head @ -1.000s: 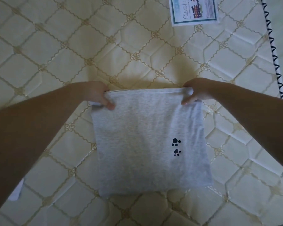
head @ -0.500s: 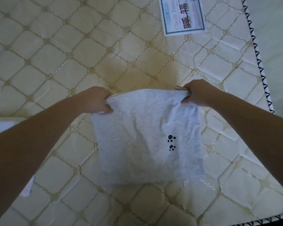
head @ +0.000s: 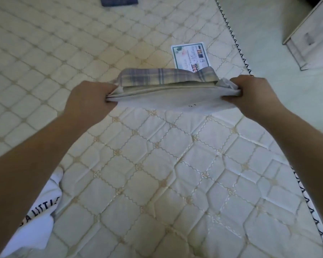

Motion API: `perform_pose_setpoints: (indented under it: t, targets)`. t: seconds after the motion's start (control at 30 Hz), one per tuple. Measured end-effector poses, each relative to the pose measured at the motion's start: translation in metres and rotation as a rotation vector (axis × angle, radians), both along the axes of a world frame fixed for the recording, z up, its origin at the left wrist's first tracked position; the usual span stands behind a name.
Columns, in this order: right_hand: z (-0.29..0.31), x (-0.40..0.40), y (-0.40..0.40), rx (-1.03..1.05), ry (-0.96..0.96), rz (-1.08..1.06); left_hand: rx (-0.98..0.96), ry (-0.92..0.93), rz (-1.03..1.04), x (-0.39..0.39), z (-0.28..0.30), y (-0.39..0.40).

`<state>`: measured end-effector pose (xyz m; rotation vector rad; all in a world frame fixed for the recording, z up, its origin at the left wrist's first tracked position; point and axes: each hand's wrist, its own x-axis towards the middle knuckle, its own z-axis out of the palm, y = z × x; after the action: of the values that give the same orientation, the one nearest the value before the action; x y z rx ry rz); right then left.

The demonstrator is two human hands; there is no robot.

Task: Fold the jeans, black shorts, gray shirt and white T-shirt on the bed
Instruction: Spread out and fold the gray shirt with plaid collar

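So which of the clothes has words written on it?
The white T-shirt at the lower left, partly under the left arm, with black letters. The folded gray shirt held in both hands and the dark garment at the far edge show none.

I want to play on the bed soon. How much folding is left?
A dark folded item at the bed's far end looks done. Both hands, left hand and right hand, hold the folded gray shirt in the air. The white T-shirt lies crumpled, still unfolded.
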<state>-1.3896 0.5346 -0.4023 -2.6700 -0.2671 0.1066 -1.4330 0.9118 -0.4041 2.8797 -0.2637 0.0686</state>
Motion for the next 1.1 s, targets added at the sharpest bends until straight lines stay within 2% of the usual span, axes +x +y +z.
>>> perform_pose_setpoints:
  t: [0.1, 0.17, 0.3, 0.4, 0.47, 0.53, 0.63, 0.77, 0.83, 1.0, 1.1]
  targets:
    - [-0.032, -0.032, -0.007, 0.035, -0.129, 0.045, 0.008, -0.07, 0.057, -0.027, -0.043, 0.001]
    - [-0.063, -0.062, -0.009, 0.022, -0.135, 0.077, -0.012, 0.021, 0.102, -0.055, -0.076, -0.005]
    - [-0.138, -0.133, -0.018, -0.114, -0.016, 0.132, -0.028, 0.203, -0.005, -0.123, -0.146, -0.02]
    - [-0.187, -0.186, -0.025, -0.213, 0.164, 0.184, 0.07, 0.332, -0.098, -0.182, -0.196, -0.034]
    - [-0.211, -0.214, -0.029, -0.303, 0.313, 0.214, 0.104, 0.385, -0.153, -0.218, -0.223, -0.044]
    - [-0.227, -0.23, -0.031, -0.302, 0.373, 0.152, 0.075, 0.383, -0.113, -0.242, -0.239, -0.052]
    - [-0.234, -0.23, -0.025, -0.18, 0.376, -0.086, -0.183, 0.372, 0.119, -0.251, -0.244, -0.06]
    - [-0.228, -0.201, 0.0, 0.233, 0.527, -0.511, -0.543, 0.428, 0.7, -0.226, -0.235, -0.068]
    - [-0.226, -0.185, 0.014, 0.346, 0.543, -0.597, -0.668, 0.399, 0.943, -0.203, -0.231, -0.07]
    - [-0.23, -0.158, 0.038, 0.552, 0.603, -0.742, -1.021, 0.42, 1.345, -0.144, -0.23, -0.068]
    - [-0.236, -0.148, 0.04, 0.561, 0.606, -0.871, -1.046, 0.495, 1.485, -0.126, -0.238, -0.062]
